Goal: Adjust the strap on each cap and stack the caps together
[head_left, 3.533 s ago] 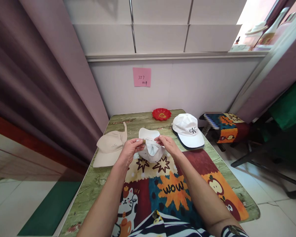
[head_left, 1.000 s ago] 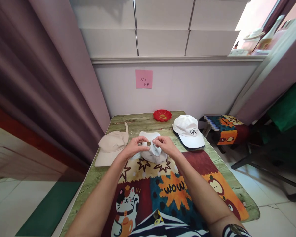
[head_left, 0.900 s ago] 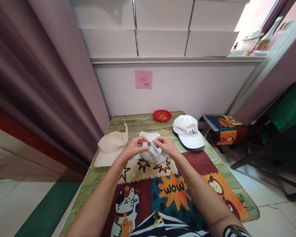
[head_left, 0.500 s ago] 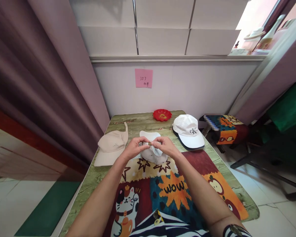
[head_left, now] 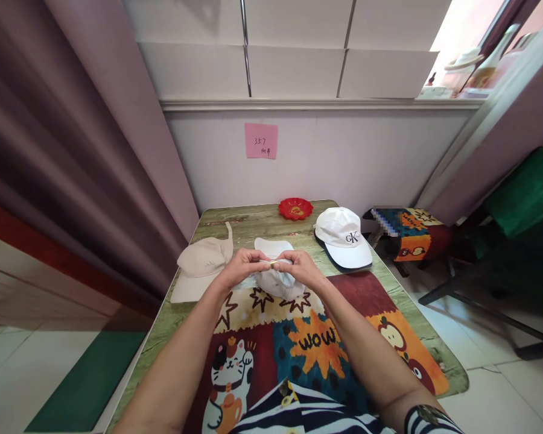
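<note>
A white cap [head_left: 278,286] lies in the middle of the table, its brim pointing toward the wall. At its strap, a small brass-coloured buckle [head_left: 273,264] shows between my fingertips. My left hand [head_left: 244,266] pinches the strap on the buckle's left side. From the other side, my right hand [head_left: 303,267] grips the strap close to the buckle. Part of the cap is hidden behind my fingers. A beige cap [head_left: 206,259] with one loose strap end sticking up sits left of my left hand. To the right, a white cap with black letters [head_left: 341,232] rests on a dark cap [head_left: 322,242].
A red scalloped dish [head_left: 295,208] stands at the table's back edge. A colourful patterned mat [head_left: 294,355] covers the near part of the wooden-look table [head_left: 154,355]. The wall carries a pink note [head_left: 261,141]. Beyond the table's right edge is a cloth-covered stool [head_left: 411,232].
Both hands remain at the cap's strap, with the fingertips slightly shifted and the buckle showing more clearly between them. The whole view has moved a little; the other caps stay put.
</note>
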The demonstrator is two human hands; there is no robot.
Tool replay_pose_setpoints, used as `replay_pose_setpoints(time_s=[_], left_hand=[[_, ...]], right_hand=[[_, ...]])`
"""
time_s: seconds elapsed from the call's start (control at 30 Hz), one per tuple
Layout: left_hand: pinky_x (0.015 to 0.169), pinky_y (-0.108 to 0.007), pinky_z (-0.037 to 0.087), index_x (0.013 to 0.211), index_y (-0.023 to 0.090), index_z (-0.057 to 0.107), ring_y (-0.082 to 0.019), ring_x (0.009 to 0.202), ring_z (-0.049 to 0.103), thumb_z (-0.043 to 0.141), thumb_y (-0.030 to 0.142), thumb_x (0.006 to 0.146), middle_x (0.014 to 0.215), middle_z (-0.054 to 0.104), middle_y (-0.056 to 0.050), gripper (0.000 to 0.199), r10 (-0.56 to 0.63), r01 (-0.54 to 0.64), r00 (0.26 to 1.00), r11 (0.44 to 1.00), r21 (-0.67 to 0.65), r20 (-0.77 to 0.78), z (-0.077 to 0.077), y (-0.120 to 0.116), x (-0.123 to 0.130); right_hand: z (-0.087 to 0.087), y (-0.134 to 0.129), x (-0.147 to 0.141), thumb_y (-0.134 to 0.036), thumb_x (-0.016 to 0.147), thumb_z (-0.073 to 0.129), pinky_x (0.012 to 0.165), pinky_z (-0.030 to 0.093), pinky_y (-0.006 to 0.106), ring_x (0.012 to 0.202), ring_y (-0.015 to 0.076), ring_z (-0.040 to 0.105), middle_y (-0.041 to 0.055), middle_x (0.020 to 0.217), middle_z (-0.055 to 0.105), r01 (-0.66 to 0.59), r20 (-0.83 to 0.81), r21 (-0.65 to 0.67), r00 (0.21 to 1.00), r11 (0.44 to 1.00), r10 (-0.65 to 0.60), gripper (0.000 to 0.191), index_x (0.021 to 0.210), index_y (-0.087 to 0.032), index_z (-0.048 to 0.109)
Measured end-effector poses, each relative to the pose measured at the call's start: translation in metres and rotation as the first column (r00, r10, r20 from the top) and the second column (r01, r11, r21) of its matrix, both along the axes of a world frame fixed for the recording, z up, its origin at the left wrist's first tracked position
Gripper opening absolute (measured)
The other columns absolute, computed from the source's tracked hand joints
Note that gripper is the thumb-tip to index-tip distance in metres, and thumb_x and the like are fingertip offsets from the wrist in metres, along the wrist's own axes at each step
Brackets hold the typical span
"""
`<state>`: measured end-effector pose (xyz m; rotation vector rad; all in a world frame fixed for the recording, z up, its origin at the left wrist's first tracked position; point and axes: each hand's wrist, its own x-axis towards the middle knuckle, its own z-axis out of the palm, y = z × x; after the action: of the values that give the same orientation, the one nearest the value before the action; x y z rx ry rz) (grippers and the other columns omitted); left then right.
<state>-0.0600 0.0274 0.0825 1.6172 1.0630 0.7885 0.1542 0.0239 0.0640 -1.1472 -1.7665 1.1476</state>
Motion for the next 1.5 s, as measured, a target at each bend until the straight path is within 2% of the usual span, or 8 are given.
replay_pose_setpoints(time_s=[0.17, 0.47, 0.73, 0.97, 1.1, 1.2, 1.33, 1.5], left_hand=[[0.071, -0.026, 0.045, 0.093, 0.016, 0.070, -0.018, 0.082, 0.060, 0.074, 0.043, 0.075, 0.088, 0.068, -0.003, 0.032, -0.041, 0.040, 0.999, 0.998, 0.041, 0.004, -0.002, -0.003, 0.005], [0.059, -0.024, 0.036, 0.074, 0.014, 0.067, -0.012, 0.062, 0.047, 0.075, 0.046, 0.072, 0.065, 0.055, 0.002, 0.033, 0.002, 0.001, 0.999, 0.997, -0.075, 0.042, -0.015, 0.001, 0.009], [0.061, -0.023, 0.036, 0.075, 0.014, 0.068, -0.013, 0.065, 0.048, 0.074, 0.049, 0.073, 0.069, 0.057, 0.000, 0.035, -0.038, 0.044, 0.996, 0.996, -0.080, 0.074, -0.003, -0.004, 0.006], [0.059, -0.023, 0.036, 0.071, 0.014, 0.066, -0.012, 0.064, 0.046, 0.070, 0.052, 0.076, 0.067, 0.055, 0.000, 0.038, -0.010, 0.010, 1.000, 0.999, -0.037, 0.013, -0.004, -0.003, 0.003], [0.068, -0.024, 0.043, 0.079, 0.016, 0.069, -0.016, 0.073, 0.055, 0.067, 0.049, 0.080, 0.077, 0.063, -0.002, 0.034, 0.004, -0.004, 1.000, 1.000, -0.003, -0.019, -0.001, -0.006, -0.005], [0.083, -0.028, 0.047, 0.095, 0.018, 0.073, -0.022, 0.092, 0.062, 0.067, 0.044, 0.081, 0.097, 0.070, -0.006, 0.030, 0.074, -0.074, 0.997, 0.997, 0.037, -0.007, 0.000, -0.007, -0.020], [0.100, -0.037, 0.045, 0.093, 0.022, 0.077, -0.029, 0.108, 0.062, 0.072, 0.034, 0.070, 0.108, 0.073, -0.008, 0.026, 0.134, -0.131, 0.991, 0.984, 0.117, -0.012, -0.007, -0.007, -0.048], [0.108, -0.044, 0.040, 0.083, 0.027, 0.077, -0.032, 0.112, 0.063, 0.081, 0.027, 0.054, 0.110, 0.073, -0.010, 0.030, 0.141, -0.135, 0.990, 0.960, 0.243, -0.005, -0.027, -0.008, -0.053]], right_hand=[[0.000, 0.001, 0.001, -0.037, 0.081, 0.065, 0.067, 0.043, 0.025, 0.070, 0.0160, 0.062, 0.0014, 0.072, 0.071, 0.009, -0.034, -0.010, 0.999, 1.000, -0.010, 0.020, 0.081, -0.019, 0.075], [0.005, -0.002, 0.007, -0.041, 0.082, 0.065, 0.065, 0.041, 0.025, 0.065, 0.0155, 0.059, 0.0007, 0.065, 0.069, 0.009, 0.042, 0.055, 0.999, 0.998, -0.011, 0.024, 0.072, -0.020, 0.072], [-0.006, 0.009, 0.024, -0.047, 0.085, 0.061, 0.060, 0.037, 0.024, 0.059, 0.0123, 0.051, -0.0003, 0.063, 0.062, -0.142, -0.088, -0.007, 0.986, 0.990, 0.141, 0.034, 0.070, -0.017, 0.066], [-0.012, 0.014, 0.030, -0.044, 0.084, 0.062, 0.061, 0.039, 0.025, 0.060, 0.0126, 0.052, 0.0003, 0.063, 0.064, -0.087, -0.010, 0.048, 0.996, 0.995, 0.087, 0.032, 0.071, -0.016, 0.070], [-0.014, 0.017, 0.043, -0.046, 0.084, 0.062, 0.079, 0.049, 0.031, 0.084, 0.0190, 0.065, 0.0062, 0.091, 0.075, -0.083, -0.167, -0.052, 0.983, 0.995, 0.074, 0.035, 0.100, -0.017, 0.074], [-0.016, 0.019, 0.064, -0.041, 0.087, 0.058, 0.096, 0.047, 0.039, 0.105, 0.0230, 0.065, 0.0084, 0.113, 0.073, -0.002, -0.212, -0.018, 0.977, 1.000, -0.002, 0.036, 0.111, -0.019, 0.073], [-0.021, 0.018, 0.094, -0.021, 0.078, 0.058, 0.107, 0.041, 0.048, 0.116, 0.0273, 0.061, 0.0069, 0.121, 0.070, -0.005, 0.004, 0.090, 1.000, 0.996, 0.005, 0.036, 0.111, -0.023, 0.074], [-0.032, 0.018, 0.094, -0.011, 0.063, 0.069, 0.114, 0.032, 0.051, 0.132, 0.0308, 0.051, 0.0036, 0.142, 0.058, -0.204, 0.263, 0.155, 0.952, 0.967, 0.159, 0.070, 0.129, -0.032, 0.066]])
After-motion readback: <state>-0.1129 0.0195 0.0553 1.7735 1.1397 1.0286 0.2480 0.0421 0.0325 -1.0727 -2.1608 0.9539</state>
